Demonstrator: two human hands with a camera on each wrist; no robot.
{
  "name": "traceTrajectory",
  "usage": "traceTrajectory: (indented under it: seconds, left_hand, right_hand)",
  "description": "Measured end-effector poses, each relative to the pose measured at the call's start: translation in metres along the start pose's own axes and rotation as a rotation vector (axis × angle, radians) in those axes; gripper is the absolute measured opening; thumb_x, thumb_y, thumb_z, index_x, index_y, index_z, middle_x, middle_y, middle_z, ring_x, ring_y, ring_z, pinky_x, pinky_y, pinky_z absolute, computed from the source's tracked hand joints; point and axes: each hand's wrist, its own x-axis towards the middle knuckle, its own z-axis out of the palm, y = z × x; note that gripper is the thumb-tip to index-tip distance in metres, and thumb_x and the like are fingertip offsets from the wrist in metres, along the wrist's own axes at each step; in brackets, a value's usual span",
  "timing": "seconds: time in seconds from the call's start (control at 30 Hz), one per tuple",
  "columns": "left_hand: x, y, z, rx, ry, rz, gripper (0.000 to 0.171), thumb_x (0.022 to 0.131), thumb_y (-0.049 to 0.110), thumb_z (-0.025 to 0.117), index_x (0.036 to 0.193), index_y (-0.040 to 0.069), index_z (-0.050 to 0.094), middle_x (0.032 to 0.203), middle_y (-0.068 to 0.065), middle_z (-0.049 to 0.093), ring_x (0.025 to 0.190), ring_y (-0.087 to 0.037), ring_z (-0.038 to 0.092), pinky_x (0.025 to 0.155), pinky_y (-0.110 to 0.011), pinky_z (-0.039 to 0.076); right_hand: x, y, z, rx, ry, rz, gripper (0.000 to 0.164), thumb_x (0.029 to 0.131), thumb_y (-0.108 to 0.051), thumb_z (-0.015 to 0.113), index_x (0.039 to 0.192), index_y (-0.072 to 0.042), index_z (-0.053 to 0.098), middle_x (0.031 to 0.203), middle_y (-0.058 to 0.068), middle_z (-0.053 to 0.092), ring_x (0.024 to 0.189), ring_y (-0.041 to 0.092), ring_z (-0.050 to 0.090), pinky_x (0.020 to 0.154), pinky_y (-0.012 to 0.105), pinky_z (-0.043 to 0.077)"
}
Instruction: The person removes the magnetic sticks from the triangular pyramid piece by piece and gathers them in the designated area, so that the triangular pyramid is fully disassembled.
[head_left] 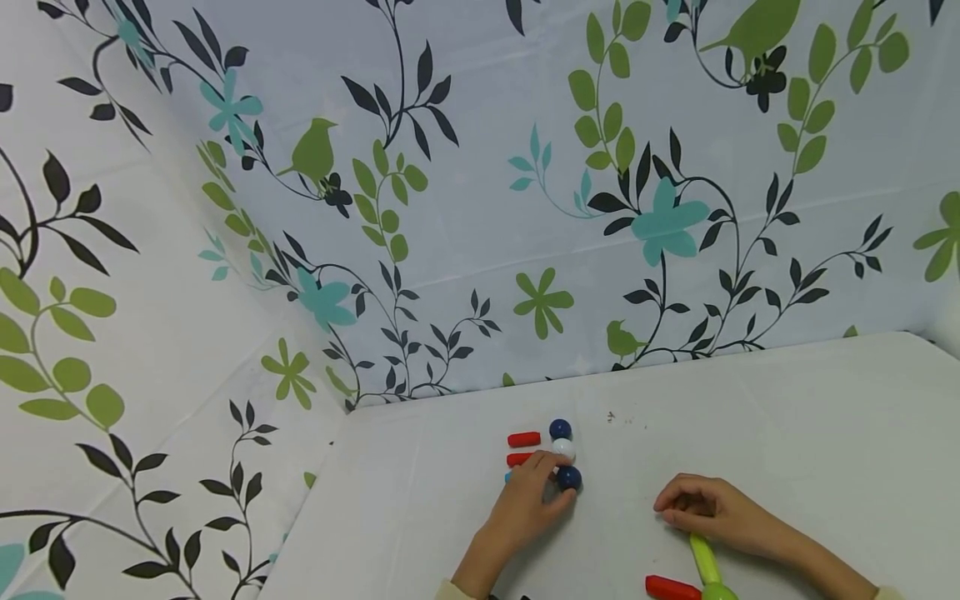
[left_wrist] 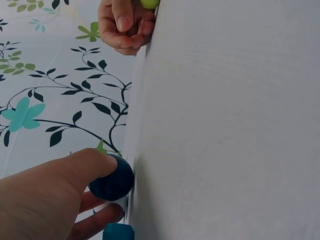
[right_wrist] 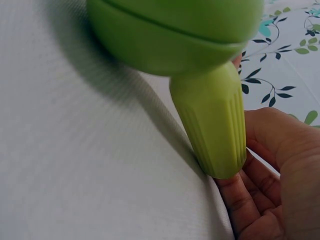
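Observation:
My left hand [head_left: 525, 502] pinches the nearest dark blue ball [head_left: 570, 478], with the thumb at its near side and the fingers bent over the far side. Just beyond that ball are a white ball [head_left: 564, 451], partly behind a fingertip, and another dark blue ball [head_left: 560, 429]. Loosely curled, my right hand [head_left: 723, 515] rests on the table beside a yellow-green ribbed stick [right_wrist: 212, 130]. The stick joins a green ball [right_wrist: 175, 37]. Nothing shows between the right fingers. A red stick [head_left: 670, 587] meets the green ball from the left.
Two red sticks [head_left: 524, 439] lie left of the balls, the nearer partly covered by my left fingers. A blue piece [left_wrist: 118, 232] sits beneath that hand, mostly hidden from above. The white table [head_left: 420, 483] ends at a leaf-patterned cloth [head_left: 480, 208].

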Motion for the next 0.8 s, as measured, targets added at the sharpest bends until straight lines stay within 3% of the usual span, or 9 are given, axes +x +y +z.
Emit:
traceTrajectory:
  seconds: [0.27,0.57,0.8]
  left_hand:
    - [-0.002,0.003,0.000,0.013,0.034,-0.011,0.033,0.093,0.030,0.067,0.123,0.018,0.062,0.122,0.003,0.060,0.112,-0.012,0.055,0.096,-0.036,0.049]
    - [-0.003,0.014,-0.002,0.080,0.089,0.125,0.025,0.093,0.027,0.066,0.116,0.017,0.065,0.118,0.004,0.061,0.111,-0.011,0.055,0.097,-0.029,0.048]
    - [-0.006,0.021,0.000,0.120,0.123,0.191,0.021,0.093,0.027,0.067,0.113,0.020,0.067,0.111,0.006,0.062,0.101,-0.007,0.054,0.089,-0.023,0.047]
  right_hand:
    - [0.000,0.002,0.001,-0.012,0.013,0.021,0.016,0.093,0.001,0.060,0.106,-0.006,0.066,0.097,0.005,0.066,0.083,0.010,0.062,0.070,0.024,0.054]
    - [-0.005,0.000,0.001,-0.038,0.039,0.013,0.018,0.092,0.003,0.060,0.106,-0.007,0.066,0.099,0.003,0.066,0.084,0.010,0.062,0.070,0.023,0.054]
    - [-0.001,0.001,0.002,-0.059,0.036,-0.003,0.019,0.092,0.005,0.060,0.107,-0.006,0.065,0.099,0.005,0.066,0.083,0.010,0.061,0.069,0.023,0.053]
